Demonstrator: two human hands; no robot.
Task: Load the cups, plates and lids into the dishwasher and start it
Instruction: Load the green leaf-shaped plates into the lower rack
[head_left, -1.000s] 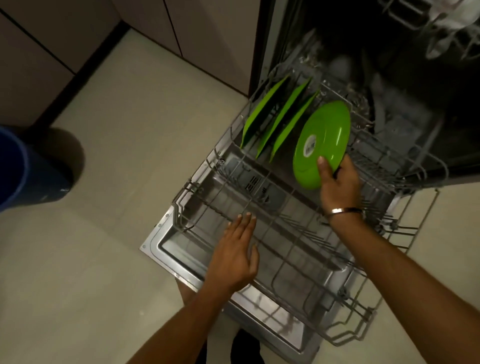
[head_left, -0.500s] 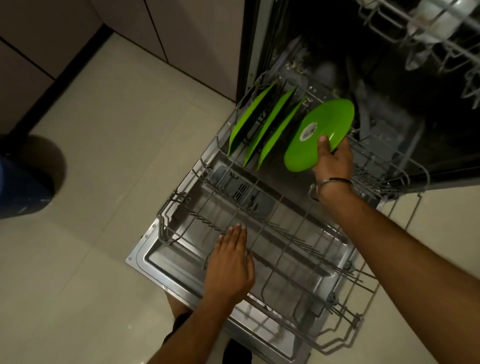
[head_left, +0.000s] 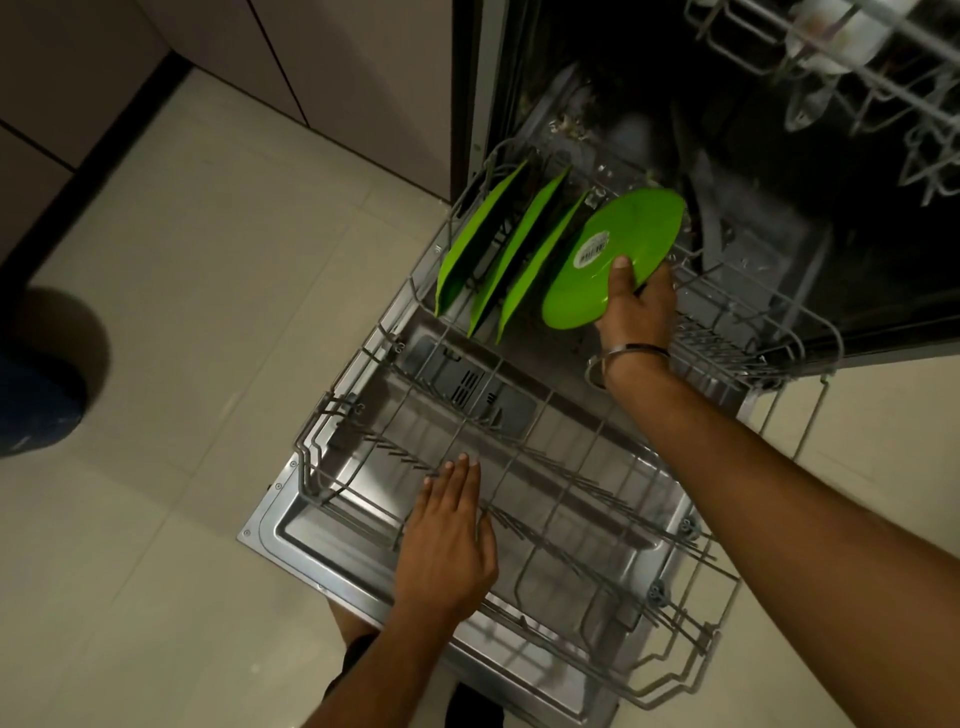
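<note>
The green plate (head_left: 613, 260) is round and glossy, seen from its underside, with a white printed sticker near its middle; it is tilted over the far end of the lower rack (head_left: 571, 499), just right of three more green plates (head_left: 511, 247) that stand on edge in a row between the rack's tines. The right hand (head_left: 636, 312) grips the plate at its near edge, thumb curled onto the underside and fingers hidden behind it; a thin metal bangle (head_left: 623, 353) circles that wrist. The left hand (head_left: 447, 545) lies flat on the wires of the near part of the rack, fingers straight and together, holding nothing. The rack is pulled out over the open dishwasher door (head_left: 322, 551), whose steel inner face shows a detergent compartment (head_left: 467, 382) through the wires. Far right, the upper rack (head_left: 831, 57) juts out above the dark tub and carries something white, too blurred to identify. At the left edge of the pale tiled floor (head_left: 208, 312) stands a dark blue container (head_left: 36, 400). Cabinet fronts (head_left: 363, 62) close the far side.
</note>
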